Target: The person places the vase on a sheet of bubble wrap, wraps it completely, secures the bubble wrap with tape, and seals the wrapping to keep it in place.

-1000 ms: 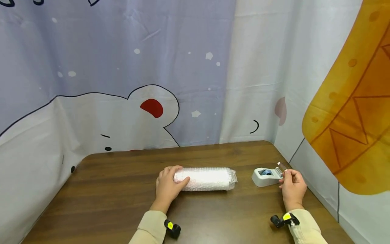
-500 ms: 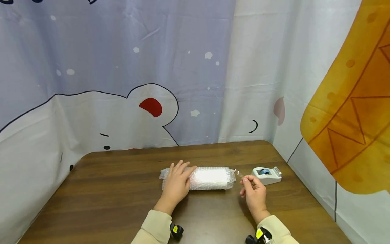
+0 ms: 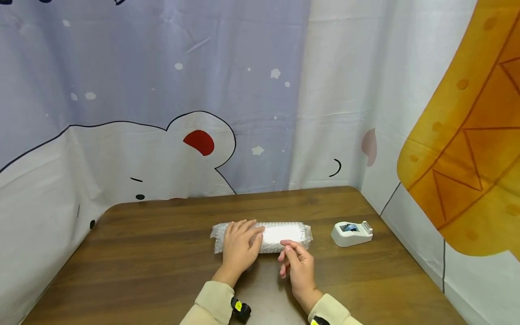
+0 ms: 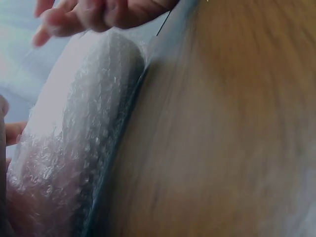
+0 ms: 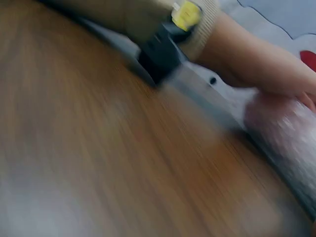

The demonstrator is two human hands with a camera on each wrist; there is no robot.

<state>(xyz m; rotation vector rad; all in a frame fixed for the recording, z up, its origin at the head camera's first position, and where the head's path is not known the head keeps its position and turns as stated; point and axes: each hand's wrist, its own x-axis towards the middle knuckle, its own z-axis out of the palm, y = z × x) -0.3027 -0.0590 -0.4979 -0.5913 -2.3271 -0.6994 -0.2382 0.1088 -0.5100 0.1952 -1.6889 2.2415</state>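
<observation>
A bubble-wrapped cylinder (image 3: 280, 231) lies sideways on the wooden table in the head view. My left hand (image 3: 239, 247) rests on its left part with fingers laid over the top. Close in front of its right part is my right hand (image 3: 300, 271), thumb and index finger pinched together. The strip of clear tape that it carried in the earlier frames is hard to make out now. In the left wrist view the bubble wrap (image 4: 74, 128) fills the left side, under the curled right fingers (image 4: 106, 15). The right wrist view is blurred; the wrapped end (image 5: 289, 131) shows beneath the left hand.
A white tape dispenser (image 3: 351, 235) with a blue roll core stands to the right of the cylinder. Behind the brown table (image 3: 134, 257) hangs a printed curtain (image 3: 260, 104), which also runs along the right side.
My right hand has come left from the tape dispenser to the cylinder, bringing a strip of tape. My left hand has shifted right from the cylinder's left end onto its top.
</observation>
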